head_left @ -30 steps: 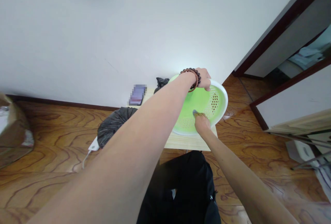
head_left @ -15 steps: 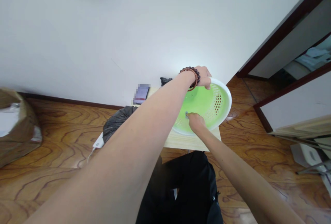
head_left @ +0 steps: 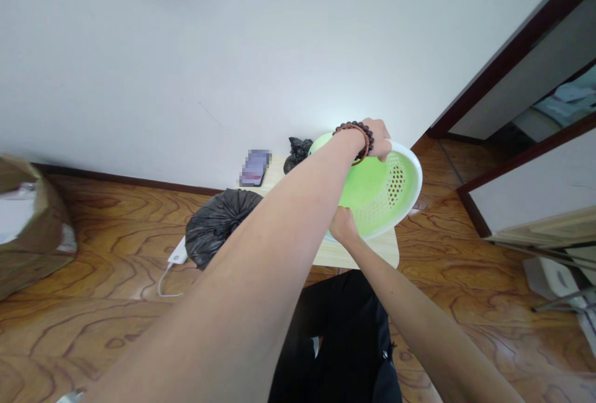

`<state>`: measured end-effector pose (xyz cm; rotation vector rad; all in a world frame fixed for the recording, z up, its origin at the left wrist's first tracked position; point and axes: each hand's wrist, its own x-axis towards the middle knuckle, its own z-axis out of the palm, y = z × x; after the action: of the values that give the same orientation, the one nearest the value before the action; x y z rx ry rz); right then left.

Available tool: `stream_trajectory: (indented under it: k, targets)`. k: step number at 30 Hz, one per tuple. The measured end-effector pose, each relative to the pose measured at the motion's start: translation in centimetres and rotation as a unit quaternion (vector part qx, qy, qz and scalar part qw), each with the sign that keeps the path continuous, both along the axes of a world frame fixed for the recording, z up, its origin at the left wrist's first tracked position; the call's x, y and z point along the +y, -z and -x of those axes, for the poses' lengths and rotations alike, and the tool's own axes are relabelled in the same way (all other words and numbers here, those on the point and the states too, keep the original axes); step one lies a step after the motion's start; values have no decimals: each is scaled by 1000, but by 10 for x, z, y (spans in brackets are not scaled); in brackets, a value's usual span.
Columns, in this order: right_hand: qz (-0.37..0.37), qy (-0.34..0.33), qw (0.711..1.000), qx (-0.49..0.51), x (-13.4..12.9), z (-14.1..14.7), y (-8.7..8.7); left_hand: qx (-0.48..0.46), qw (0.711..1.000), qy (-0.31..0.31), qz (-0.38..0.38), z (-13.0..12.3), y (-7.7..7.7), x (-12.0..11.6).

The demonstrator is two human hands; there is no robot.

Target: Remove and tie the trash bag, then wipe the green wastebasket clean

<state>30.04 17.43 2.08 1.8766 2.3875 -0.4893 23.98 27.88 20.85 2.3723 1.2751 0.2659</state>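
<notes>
A green and white basket (head_left: 367, 189) with a perforated side is tilted on a small pale wooden table (head_left: 382, 253). My left hand (head_left: 378, 137), with a beaded bracelet at the wrist, grips its far white rim. Inside the basket's near part is my right hand (head_left: 343, 224), its fingers curled; my left forearm hides the fingertips and whatever they hold.
A phone (head_left: 254, 167) and a small black bag (head_left: 298, 151) lie on the table by the wall. A larger black bag (head_left: 216, 223) sits at its left, near a white power strip (head_left: 178, 254). A cardboard box (head_left: 41, 229) stands far left.
My left hand and the basket rim have shifted slightly right. My right hand has moved a little left and down, behind my left forearm. More of both black bags shows.
</notes>
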Motion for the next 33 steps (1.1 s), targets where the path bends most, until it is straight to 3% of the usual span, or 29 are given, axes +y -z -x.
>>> stream_trajectory:
  k: [5, 9, 12, 15, 19, 23, 26, 30, 33]
  targets:
    - [-26, -65, 996, -58, 12, -43, -11, -5, 1000, -5, 2, 4, 5, 7]
    - [-87, 4, 988, -128, 19, -76, -9, -7, 1000, -8, 1, 2, 8, 9]
    - [-94, 28, 988, -118, 13, -66, 2, -9, 1000, -9, 8, 1, 7, 7]
    - [-68, 8, 995, -75, 0, -34, 12, -7, 1000, -25, 8, 1, 3, 2]
    - [-73, -46, 996, -25, -9, -5, 7, 11, 998, -58, 3, 1, -2, -5]
    - [-86, -106, 990, -32, 2, -22, -10, 20, 997, -76, 21, 2, -4, -5]
    - [-119, -65, 988, -72, 17, -51, -14, 1, 998, -61, 30, 3, -2, -2]
    - [-128, 19, 988, -83, 22, -74, 0, -14, 998, -40, 36, 6, -2, -3]
    - [-100, 42, 993, -40, 13, -59, 15, -32, 999, -22, 34, 7, -4, -7]
